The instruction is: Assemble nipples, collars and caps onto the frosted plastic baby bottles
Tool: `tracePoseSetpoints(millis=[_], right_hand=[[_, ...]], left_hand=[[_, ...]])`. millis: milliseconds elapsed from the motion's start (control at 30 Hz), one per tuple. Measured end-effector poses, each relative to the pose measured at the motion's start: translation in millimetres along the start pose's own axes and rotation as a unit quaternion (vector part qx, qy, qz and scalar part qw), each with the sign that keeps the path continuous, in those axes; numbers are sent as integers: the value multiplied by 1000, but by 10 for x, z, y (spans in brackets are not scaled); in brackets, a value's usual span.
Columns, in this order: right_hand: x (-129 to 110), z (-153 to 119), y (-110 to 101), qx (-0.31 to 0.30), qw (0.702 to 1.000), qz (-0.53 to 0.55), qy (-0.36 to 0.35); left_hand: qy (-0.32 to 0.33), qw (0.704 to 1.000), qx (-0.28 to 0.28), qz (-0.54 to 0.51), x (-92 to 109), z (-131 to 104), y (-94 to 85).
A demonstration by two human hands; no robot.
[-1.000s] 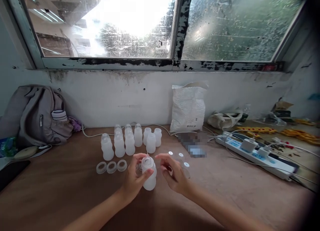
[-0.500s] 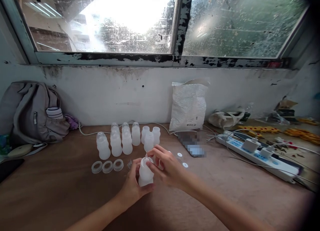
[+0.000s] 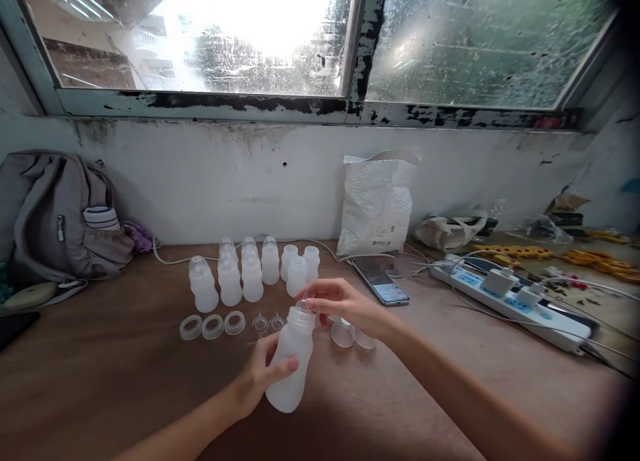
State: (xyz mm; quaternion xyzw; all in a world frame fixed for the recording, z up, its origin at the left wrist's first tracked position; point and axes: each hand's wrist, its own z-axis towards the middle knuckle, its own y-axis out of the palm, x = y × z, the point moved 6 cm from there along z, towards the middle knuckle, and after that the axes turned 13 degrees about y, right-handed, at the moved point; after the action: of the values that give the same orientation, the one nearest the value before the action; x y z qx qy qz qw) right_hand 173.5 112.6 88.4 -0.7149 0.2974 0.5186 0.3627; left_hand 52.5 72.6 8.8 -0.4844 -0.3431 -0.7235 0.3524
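My left hand (image 3: 267, 371) is wrapped round a frosted white bottle (image 3: 293, 368), which leans a little to the right above the table. At the bottle's threaded mouth, my right hand (image 3: 337, 304) pinches a small clear nipple (image 3: 303, 304). Two clear nipples (image 3: 260, 323) lie on the table just beyond my left hand. Left of them, three translucent rings (image 3: 213, 326) form a row. Several capped bottles (image 3: 229, 274) stand behind the rings, and three uncapped bottles (image 3: 297, 274) stand behind my right hand. Clear round caps (image 3: 342, 334) lie partly behind my right hand.
A phone (image 3: 383, 281) lies right of the bottles, before a white padded bag (image 3: 376, 204) at the wall. Farther right is a power strip (image 3: 515, 304) with cables. A grey backpack (image 3: 60, 214) and a dark flat object (image 3: 15, 334) are at the left.
The held bottle now leans and shows its threaded neck; my left hand grips it lower down. My right hand has lifted the nipple slightly off the bottle's top. The view has tilted down slightly.
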Motion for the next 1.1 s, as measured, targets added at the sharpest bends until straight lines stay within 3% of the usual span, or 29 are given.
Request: tracePoseSetpoints(millis=[267,433,733,1100], right_hand=[[56,32,-62,-67,996,56,-14],[80,49,-90,-73,994,78,-28],[91,69,-146,-43,996,75,-26],[87,45,-206,-30,998,52,-22]], left_hand=[[-68,990,87,-93,-157,-56,-77],[-113,978,83,-153,-211,-66,-53],[-69,978,66,-186,-115,12,-52],[-119,965,99,-213,-224,-4,-56]])
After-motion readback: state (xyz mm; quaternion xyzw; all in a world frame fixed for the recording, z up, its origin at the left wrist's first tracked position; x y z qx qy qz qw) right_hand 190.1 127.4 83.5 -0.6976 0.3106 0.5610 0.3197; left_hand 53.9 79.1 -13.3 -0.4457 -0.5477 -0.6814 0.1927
